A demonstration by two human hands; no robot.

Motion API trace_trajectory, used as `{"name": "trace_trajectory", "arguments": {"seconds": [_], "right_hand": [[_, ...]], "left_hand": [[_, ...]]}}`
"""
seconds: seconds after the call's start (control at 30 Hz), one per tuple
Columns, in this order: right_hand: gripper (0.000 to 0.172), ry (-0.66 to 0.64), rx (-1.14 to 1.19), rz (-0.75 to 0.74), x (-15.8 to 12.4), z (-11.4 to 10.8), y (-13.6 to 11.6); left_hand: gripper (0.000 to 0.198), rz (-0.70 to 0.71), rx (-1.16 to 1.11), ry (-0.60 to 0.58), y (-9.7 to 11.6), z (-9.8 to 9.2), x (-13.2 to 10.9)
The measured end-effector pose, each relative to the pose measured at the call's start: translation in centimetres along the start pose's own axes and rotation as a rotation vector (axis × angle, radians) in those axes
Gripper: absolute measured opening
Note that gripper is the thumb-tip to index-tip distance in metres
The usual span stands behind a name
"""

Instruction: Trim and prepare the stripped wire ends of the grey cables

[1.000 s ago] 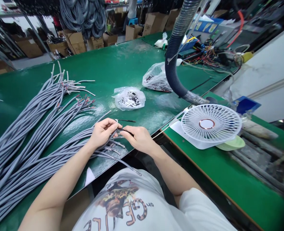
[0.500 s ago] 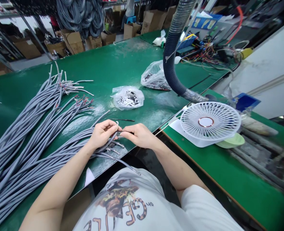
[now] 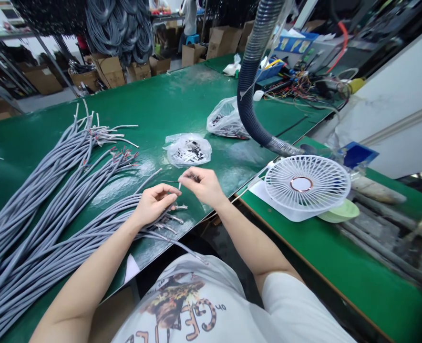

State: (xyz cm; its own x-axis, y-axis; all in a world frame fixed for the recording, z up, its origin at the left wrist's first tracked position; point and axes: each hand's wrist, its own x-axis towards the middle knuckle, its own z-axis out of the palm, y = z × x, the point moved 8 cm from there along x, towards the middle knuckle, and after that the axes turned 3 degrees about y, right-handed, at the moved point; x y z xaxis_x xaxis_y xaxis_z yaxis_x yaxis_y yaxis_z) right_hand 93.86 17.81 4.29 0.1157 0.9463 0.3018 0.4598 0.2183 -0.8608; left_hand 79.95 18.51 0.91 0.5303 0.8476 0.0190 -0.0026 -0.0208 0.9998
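Note:
Fingers closed in a pinch, my left hand [image 3: 157,204] grips a grey cable near its end, mostly hidden under the fingers. Just right of it and slightly higher, my right hand [image 3: 201,186] pinches a short white piece [image 3: 180,186] between thumb and fingertips. Whether that piece is a wire end or a sleeve, I cannot tell. Below my left hand lie several stripped cable ends [image 3: 173,219] of a grey cable bundle [image 3: 99,231]. A thin dark rod [image 3: 168,181] lies on the table behind my fingertips, partly covered.
Two more grey cable bundles with frayed ends [image 3: 99,136] lie left. Plastic bags of small black and white parts [image 3: 191,151] sit ahead on the green table [image 3: 153,109]. A flexible duct [image 3: 248,90] hangs down beside a white fan [image 3: 307,183] at right.
My right hand has moved up and away from my left hand, opening a small gap, with the white piece now at its fingertips. My left hand stays nearly in place.

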Motion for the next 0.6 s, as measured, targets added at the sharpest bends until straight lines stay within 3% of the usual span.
{"name": "trace_trajectory", "arguments": {"seconds": [0.1,0.2,0.33,0.43,0.6], "right_hand": [[0.02,0.206,-0.289,0.013,3.6,-3.4,2.4],[0.033,0.31,-0.462,0.101,5.8,-6.2,5.2],[0.036,0.426,-0.246,-0.003,3.5,-7.9,5.2],[0.034,0.297,0.032,0.063,0.0,-5.9,4.6],[0.026,-0.02,0.332,0.209,-4.0,0.3,2.2]], "left_hand": [[0.029,-0.001,0.054,-0.023,0.0,0.1,-0.1],[0.036,-0.057,0.089,-0.004,-0.2,-0.1,-0.1],[0.036,-0.14,0.07,0.051,-0.6,-0.6,-0.1],[0.031,-0.121,0.089,0.083,-0.2,-1.0,-0.1],[0.025,-0.065,0.188,0.127,1.7,-1.4,-1.1]]}}
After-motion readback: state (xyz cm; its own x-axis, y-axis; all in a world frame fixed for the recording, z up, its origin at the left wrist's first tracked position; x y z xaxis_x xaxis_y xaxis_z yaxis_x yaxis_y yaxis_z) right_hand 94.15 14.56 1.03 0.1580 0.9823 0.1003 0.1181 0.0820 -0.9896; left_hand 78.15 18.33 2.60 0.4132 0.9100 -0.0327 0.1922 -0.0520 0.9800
